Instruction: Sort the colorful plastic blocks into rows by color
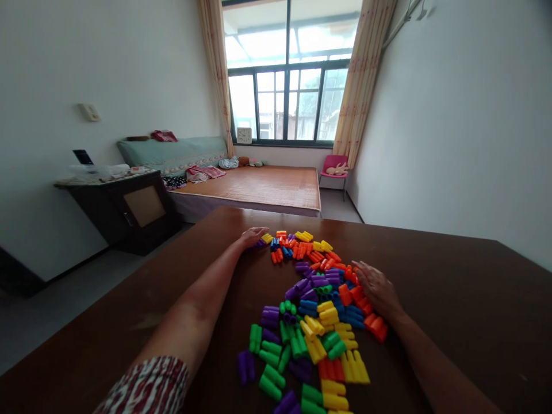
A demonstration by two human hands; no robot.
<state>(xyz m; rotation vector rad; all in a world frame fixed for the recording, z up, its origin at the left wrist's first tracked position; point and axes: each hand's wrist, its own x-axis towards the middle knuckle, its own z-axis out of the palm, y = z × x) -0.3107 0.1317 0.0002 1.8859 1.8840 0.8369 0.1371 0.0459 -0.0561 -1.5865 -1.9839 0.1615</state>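
Brown table [202,276]: pile of plastic blocks [321,310] directly on it, mixed yellow, orange, green, blue & purple. Rel. to pile: bare tabletop L & R; far edge of table beyond it; purple block [246,367] at its near L side.

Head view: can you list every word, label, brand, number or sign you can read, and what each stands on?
No text can be read in this view.
Clock by the window: marks on its face, too small and blurred to read.
Plastic blocks: no lettering can be made out.
Small items on the cabinet: too blurred to tell.
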